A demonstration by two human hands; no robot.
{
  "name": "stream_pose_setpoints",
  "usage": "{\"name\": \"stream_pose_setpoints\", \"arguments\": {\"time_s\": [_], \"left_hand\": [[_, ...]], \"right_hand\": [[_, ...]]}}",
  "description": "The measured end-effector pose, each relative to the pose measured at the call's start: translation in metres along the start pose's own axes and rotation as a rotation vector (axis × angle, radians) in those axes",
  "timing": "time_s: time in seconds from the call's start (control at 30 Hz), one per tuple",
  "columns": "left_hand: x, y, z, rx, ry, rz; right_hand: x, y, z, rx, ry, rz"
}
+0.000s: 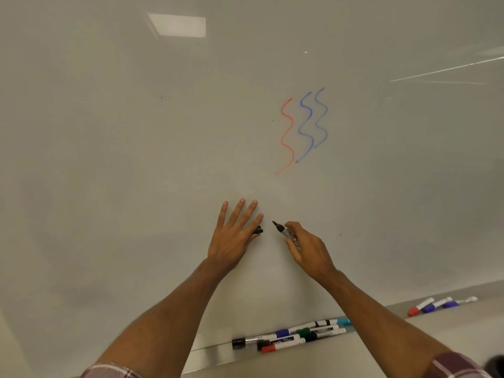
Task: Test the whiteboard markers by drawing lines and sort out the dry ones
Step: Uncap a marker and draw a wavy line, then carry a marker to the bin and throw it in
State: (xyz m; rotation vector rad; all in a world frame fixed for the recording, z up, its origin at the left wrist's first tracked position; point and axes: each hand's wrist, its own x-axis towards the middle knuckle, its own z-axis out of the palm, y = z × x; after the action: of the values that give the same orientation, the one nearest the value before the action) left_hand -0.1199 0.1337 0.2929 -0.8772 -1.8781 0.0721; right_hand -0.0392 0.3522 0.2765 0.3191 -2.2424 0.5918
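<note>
The whiteboard (136, 159) fills the view, with one red wavy line (287, 136) and two blue wavy lines (313, 124) drawn on it. My right hand (308, 249) pinches an uncapped black marker (282, 230), its tip pointing up-left, just off the board below the lines. My left hand (234, 236) has its fingers spread straight toward the board and holds the black cap (258, 230) between thumb and forefinger.
On the tray ledge (354, 356) below lie several capped markers (289, 336) in black, red, blue, green and teal. Farther right lie three more markers (441, 305), one red and two blue. The ledge lies bare between the groups.
</note>
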Motion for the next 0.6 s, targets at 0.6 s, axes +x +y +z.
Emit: {"name": "stream_pose_setpoints", "arguments": {"time_s": [0.6], "left_hand": [[-0.015,0.079,0.031,-0.215,-0.125,0.136]], "right_hand": [[-0.07,0.028,-0.016,-0.206,-0.117,-0.025]]}}
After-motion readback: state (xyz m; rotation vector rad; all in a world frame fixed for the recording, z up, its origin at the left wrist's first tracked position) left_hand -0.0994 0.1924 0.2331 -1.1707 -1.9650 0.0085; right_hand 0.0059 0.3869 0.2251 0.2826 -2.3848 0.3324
